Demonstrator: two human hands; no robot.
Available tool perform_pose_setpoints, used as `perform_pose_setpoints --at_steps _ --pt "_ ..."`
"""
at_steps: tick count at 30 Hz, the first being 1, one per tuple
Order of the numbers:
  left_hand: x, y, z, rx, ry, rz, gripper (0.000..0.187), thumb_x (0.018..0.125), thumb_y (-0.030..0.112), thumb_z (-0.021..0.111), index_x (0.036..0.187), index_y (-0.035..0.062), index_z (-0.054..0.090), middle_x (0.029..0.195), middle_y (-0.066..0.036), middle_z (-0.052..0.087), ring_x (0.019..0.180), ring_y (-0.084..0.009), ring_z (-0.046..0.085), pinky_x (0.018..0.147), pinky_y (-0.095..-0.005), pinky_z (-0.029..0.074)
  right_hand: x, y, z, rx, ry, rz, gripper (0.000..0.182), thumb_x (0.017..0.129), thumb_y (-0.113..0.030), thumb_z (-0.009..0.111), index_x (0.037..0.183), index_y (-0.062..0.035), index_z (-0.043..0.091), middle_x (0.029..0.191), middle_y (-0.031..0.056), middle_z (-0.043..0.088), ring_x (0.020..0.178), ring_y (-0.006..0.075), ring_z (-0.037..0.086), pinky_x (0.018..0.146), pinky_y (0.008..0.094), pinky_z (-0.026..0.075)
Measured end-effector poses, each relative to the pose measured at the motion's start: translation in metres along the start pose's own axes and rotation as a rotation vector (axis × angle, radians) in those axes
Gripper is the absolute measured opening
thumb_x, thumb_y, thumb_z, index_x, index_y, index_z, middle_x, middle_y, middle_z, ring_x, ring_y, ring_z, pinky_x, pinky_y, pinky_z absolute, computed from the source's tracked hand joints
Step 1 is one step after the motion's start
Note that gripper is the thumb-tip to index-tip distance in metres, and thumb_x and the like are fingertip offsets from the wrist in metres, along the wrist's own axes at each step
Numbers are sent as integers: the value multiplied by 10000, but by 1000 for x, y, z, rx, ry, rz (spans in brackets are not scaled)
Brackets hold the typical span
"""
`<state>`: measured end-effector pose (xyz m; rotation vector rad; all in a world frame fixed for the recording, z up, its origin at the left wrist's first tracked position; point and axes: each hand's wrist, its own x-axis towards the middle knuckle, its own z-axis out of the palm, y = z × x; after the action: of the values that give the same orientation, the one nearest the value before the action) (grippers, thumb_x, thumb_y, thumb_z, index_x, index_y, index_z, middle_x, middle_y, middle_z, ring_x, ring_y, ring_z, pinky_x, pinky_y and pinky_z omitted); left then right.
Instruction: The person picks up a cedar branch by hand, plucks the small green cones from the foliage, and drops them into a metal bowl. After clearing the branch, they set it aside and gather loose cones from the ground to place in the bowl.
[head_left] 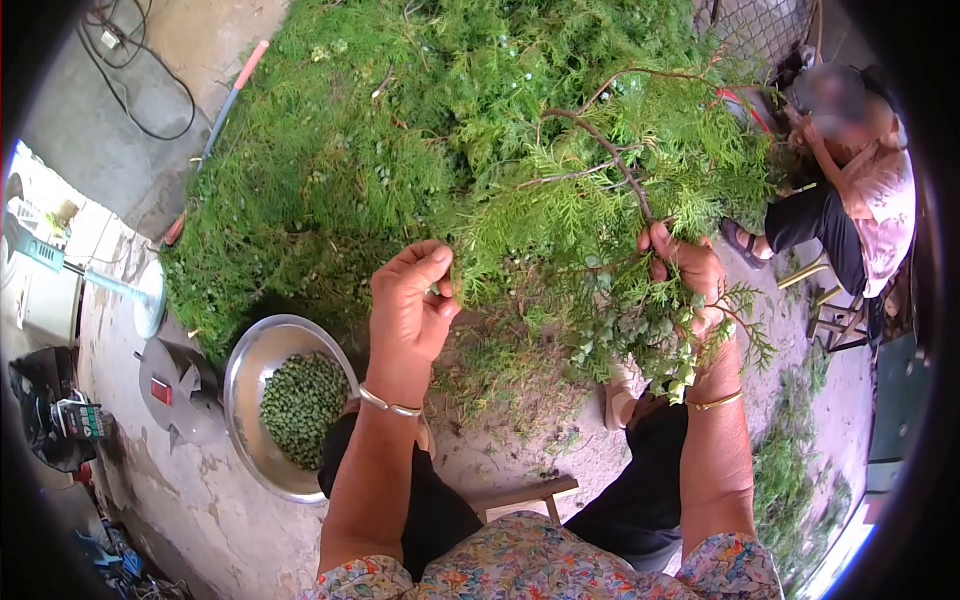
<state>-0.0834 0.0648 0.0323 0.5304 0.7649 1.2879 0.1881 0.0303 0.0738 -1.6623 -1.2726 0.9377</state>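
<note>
A leafy green branch [625, 165] with a brown stem and clusters of pale green cones is gripped in my right hand [688, 268], its cones hanging below the fingers. My left hand [412, 295] is raised to the left of the branch, its fingers curled together beside the leaf tips; whatever they pinch, if anything, is too small to make out. Below and left of that hand, a metal bowl [240, 390] holds a heap of small green cones [305, 410].
A large pile of cut green branches [350, 150] spreads ahead. At the right, another person [860, 190] sits on a low seat. A fan [148, 298], a round grey stool [185, 385] with a red object on it, and a long-handled tool [232, 100] are at the left.
</note>
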Motion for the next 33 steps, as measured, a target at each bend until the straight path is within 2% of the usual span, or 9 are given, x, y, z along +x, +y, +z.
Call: perform_pose_setpoints --at_steps 4,7,9,12,16,20,27,32,33 --pt "-2 5 -2 -25 113 6 76 776 6 618 793 31 548 664 -48 550 530 -117 505 395 -223 350 -1 0 0 33 -10 11 326 921 -378 490 804 -109 633 561 -9 504 613 117 436 927 344 214" --pt "-1 8 -6 119 133 128 60 781 2 606 801 25 554 669 -63 563 520 -126 506 388 -231 361 1 7 -5 -73 26 -157 330 917 -381 504 800 -101 634 561 -21 492 557 101 407 820 307 318" --pt "2 14 -13 168 280 146 30 801 27 588 810 20 561 662 -82 572 506 -132 504 380 -229 361 5 6 -15 207 60 102 327 915 -385 515 800 -101 631 564 -42 475 503 74 364 622 254 360" --pt "4 20 -26 -106 197 83 44 826 74 583 809 36 570 658 -102 586 495 -132 515 369 -225 364 5 7 -19 89 135 -30 327 917 -382 518 794 -98 624 568 -56 453 473 53 330 491 230 305" --pt "-5 2 -19 -191 -134 -112 184 874 207 569 743 79 543 650 -94 564 526 -132 516 369 -210 368 5 5 -12 54 167 -17 353 912 -403 519 783 -89 616 570 -60 442 504 46 350 511 229 307" --pt "-22 -26 11 225 -226 -133 21 789 21 627 773 15 616 635 -65 588 460 -75 507 359 -177 346 7 3 -5 228 97 153 356 900 -412 533 780 -95 640 571 -53 458 532 57 363 593 221 338" --pt "-16 -39 28 314 -83 132 102 808 59 660 877 -12 634 649 -41 588 514 -77 537 366 -175 329 -3 -5 7 155 84 169 321 877 -395 573 791 -99 664 621 -12 493 640 90 409 637 242 347" --pt "-12 -29 22 35 -69 -93 216 860 163 605 941 -38 611 724 -92 607 567 -129 560 436 -232 390 0 1 11 91 7 79 298 872 -353 587 744 -92 650 608 -9 512 618 122 450 626 257 356" --pt "-12 -28 22 -21 -134 -137 219 857 147 597 953 -50 604 760 -113 614 602 -141 568 466 -239 403 -1 -1 12 140 -40 104 289 839 -385 623 770 -107 655 628 -4 547 592 148 467 724 286 355"
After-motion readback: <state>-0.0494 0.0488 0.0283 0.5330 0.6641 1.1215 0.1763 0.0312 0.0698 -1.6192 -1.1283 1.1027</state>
